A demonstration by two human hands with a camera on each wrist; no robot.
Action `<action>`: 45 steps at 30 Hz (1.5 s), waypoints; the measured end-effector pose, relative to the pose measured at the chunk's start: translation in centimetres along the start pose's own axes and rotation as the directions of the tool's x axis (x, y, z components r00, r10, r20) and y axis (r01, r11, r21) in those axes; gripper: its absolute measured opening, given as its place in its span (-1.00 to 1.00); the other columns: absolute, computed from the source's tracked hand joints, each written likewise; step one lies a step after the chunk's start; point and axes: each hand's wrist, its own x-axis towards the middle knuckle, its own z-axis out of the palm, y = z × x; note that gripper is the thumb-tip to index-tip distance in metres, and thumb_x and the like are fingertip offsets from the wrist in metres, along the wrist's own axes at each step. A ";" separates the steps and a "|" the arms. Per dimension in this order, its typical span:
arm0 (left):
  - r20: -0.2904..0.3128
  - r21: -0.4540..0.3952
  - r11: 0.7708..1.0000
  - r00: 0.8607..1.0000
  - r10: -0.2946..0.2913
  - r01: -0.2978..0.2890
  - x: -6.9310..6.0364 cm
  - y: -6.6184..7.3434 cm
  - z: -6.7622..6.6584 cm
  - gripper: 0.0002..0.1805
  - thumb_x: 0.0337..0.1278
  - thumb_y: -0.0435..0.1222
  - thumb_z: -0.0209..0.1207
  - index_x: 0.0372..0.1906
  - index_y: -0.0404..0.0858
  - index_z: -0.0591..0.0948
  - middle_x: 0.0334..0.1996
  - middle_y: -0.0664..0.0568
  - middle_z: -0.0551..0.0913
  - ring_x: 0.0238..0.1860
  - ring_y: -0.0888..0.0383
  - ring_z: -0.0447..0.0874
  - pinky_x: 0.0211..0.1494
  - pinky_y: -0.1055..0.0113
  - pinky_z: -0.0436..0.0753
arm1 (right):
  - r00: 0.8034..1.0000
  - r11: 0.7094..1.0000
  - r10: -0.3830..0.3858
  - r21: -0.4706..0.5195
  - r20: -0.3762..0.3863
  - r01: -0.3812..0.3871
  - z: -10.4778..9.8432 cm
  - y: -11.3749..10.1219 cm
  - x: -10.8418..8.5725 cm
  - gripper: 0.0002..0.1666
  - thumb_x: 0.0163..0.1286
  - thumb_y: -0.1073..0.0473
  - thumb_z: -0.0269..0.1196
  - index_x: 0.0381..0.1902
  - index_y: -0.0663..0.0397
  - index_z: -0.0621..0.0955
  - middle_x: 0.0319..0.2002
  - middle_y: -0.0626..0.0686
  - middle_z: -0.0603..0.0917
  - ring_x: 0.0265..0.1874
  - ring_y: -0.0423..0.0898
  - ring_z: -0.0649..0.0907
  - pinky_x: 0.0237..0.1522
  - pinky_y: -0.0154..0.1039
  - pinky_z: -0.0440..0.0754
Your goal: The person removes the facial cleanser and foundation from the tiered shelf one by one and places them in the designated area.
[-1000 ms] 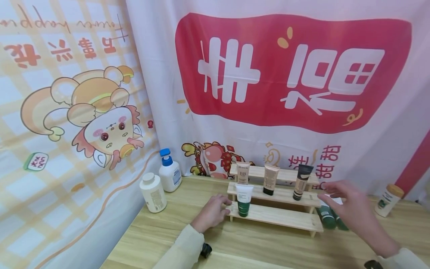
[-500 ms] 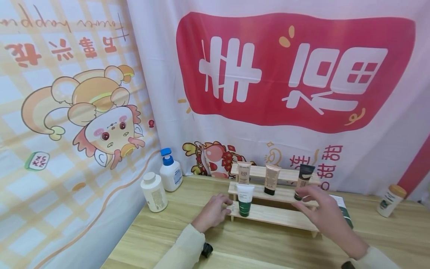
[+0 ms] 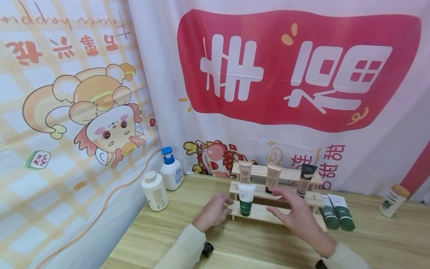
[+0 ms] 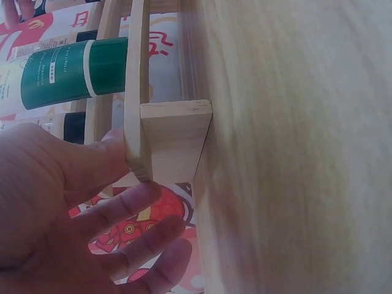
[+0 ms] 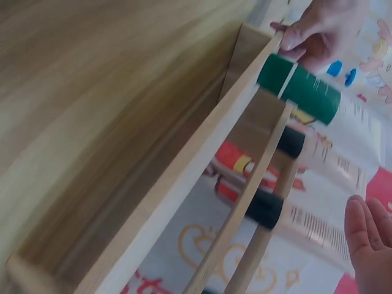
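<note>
A three-step wooden display rack [image 3: 265, 215] stands on the table against the cloth. My left hand [image 3: 214, 212] holds the left end of its lowest step; in the left wrist view the thumb lies on the plank's upper side, the index finger at its end. Beside that hand a white and green tube [image 3: 246, 200] stands on the lowest step. My right hand [image 3: 299, 215] is over the rack's right half, thumb and fingers apart, nothing between them. Behind its fingertips stands a pink tube [image 3: 274, 175]. A BB tube [image 3: 245, 172] and a black-topped tube [image 3: 306, 178] flank it.
Two green and white tubes [image 3: 341, 212] lie on the table right of the rack. Farther right stands a white bottle with a tan cap [image 3: 393, 200]. At the left are a white bottle [image 3: 155, 191] and a blue-topped pump bottle [image 3: 172, 172]. Printed cloths hang behind.
My right hand has moved left, from beside the two lying tubes, past the black-topped tube, to before the pink tube. My left hand stays at the rack's end.
</note>
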 end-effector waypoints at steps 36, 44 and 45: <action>-0.001 0.016 0.999 1.000 0.030 -0.030 0.1 0.0 0.2 -0.72 0.12 -0.29 0.27 -0.03 -0.15 0.61 0.04 0.06 0.52 0.08 0.03 0.43 0.19 0.14 0.47 | 0.986 0.993 0.087 0.090 -0.141 -0.075 6.8 -2.0 1.7 -0.46 0.02 0.51 0.39 -0.03 0.07 0.54 -0.26 -0.09 0.48 -0.37 -0.24 0.53 -0.37 -0.37 0.63; 0.011 0.020 1.000 1.000 0.011 -0.012 0.1 -0.2 0.1 -0.73 0.14 -0.27 0.25 -0.03 -0.10 0.61 0.11 0.05 0.49 0.14 0.02 0.41 0.22 0.14 0.45 | 0.979 0.991 0.010 0.130 -0.206 0.018 3.8 -1.7 0.7 -0.49 0.03 0.53 0.37 -0.03 0.12 0.59 -0.24 -0.03 0.55 -0.36 -0.17 0.56 -0.29 -0.48 0.58; 0.012 0.017 1.000 1.000 0.012 -0.012 0.1 -0.2 0.0 -0.74 0.15 -0.27 0.25 -0.03 -0.10 0.61 0.12 0.04 0.49 0.14 0.01 0.40 0.22 0.13 0.44 | 0.975 0.992 -0.008 0.120 -0.223 0.035 3.3 -1.6 0.6 -0.47 0.02 0.53 0.38 -0.03 0.12 0.60 -0.24 -0.03 0.55 -0.36 -0.17 0.56 -0.30 -0.48 0.57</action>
